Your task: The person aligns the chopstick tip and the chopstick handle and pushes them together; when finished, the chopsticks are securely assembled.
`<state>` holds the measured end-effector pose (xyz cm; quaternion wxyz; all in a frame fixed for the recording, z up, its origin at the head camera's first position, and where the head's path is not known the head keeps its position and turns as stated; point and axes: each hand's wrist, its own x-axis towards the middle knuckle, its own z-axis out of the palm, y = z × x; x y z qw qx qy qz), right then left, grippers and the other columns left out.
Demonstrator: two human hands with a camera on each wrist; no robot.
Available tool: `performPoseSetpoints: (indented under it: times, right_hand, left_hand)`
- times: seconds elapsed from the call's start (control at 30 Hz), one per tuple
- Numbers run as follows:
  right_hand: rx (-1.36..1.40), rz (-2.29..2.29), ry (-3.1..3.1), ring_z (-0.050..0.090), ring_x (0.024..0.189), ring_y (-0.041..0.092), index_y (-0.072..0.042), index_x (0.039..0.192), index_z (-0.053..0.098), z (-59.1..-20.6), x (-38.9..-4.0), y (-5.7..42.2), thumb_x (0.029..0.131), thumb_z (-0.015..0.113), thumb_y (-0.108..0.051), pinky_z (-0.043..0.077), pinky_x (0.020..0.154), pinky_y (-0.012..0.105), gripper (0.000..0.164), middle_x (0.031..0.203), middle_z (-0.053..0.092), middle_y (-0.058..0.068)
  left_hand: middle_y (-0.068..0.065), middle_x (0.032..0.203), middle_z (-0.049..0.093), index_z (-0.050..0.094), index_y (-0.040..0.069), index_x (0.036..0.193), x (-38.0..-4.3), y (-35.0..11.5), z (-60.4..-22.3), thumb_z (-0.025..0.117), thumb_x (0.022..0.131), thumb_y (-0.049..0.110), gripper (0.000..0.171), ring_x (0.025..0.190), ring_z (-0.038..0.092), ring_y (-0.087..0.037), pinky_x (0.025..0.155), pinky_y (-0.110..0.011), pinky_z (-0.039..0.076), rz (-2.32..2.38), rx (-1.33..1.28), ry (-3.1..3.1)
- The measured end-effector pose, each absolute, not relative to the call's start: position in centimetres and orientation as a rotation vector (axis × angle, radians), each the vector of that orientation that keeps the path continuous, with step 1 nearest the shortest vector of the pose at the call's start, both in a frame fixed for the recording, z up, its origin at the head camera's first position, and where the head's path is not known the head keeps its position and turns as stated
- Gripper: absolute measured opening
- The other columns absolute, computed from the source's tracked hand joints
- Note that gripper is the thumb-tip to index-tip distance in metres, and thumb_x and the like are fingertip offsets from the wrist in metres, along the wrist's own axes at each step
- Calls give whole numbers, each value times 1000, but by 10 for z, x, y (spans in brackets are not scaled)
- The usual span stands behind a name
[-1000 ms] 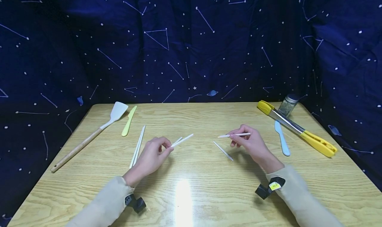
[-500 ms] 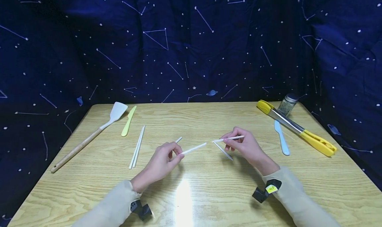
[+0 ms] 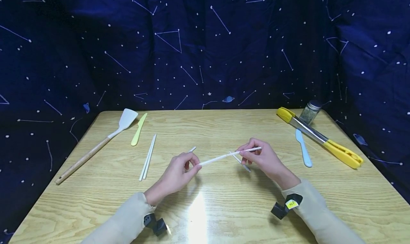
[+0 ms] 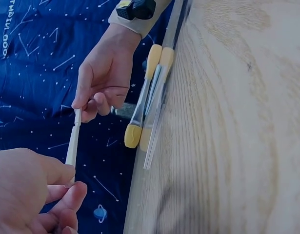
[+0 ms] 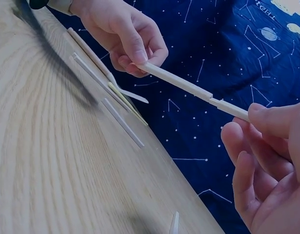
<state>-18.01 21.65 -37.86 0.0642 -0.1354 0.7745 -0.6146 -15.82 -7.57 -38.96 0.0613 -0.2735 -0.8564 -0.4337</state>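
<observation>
A person's two hands hold two slim white sticks, one in each, almost in line above a wood-grain surface [image 3: 230, 208]. The left hand [image 3: 177, 171] pinches the left stick [image 3: 211, 160] between thumb and fingertips, its free length pointing toward the other hand. The right hand [image 3: 264, 158] pinches the right stick [image 3: 253, 149] the same way, with one end extending back past the thumb. Between the hands the two inner ends meet at a small step; whether they touch or are joined is unclear. Both sticks look light and rigid, probably plastic or wood, and smooth enough to roll in a loose pinch. Being so thin, they could snap or slip apart if bent at the middle, so a gentle thumb-and-finger hold a little back from the meeting ends seems best, keeping those ends in sight. Below the right hand, a similar loose stick [image 3: 238, 161] lies on the surface; a short white piece [image 3: 192, 149] shows just beyond the left hand, and a pair of white chopsticks [image 3: 148, 157] rests to that hand's left.
</observation>
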Motion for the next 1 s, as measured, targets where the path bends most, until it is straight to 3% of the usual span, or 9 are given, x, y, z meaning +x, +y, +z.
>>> performPoseSetpoints:
  times: [0.5, 1.0]
  right_hand:
    - [-510, -1817, 2236, 64, 68, 14, -2, 83, 54, -379, -181, 221, 91, 64, -6, 56, 65, 32, 13, 97, 71, 4]
    - [-579, -1866, 2200, 63, 64, 14, -1, 85, 55, -376, -181, 218, 92, 62, -6, 53, 66, 27, 11, 94, 71, 5]
  left_hand:
    - [6, 76, 59, 63, 12, 84, -159, -76, -391, 69, 87, 8, 8, 64, 42, -8, 60, -20, 36, -1291, -851, -2598]
    - [3, 75, 61, 65, 11, 84, -158, -76, -389, 70, 86, 9, 6, 58, 39, -6, 54, -18, 33, -1396, -873, -2606]
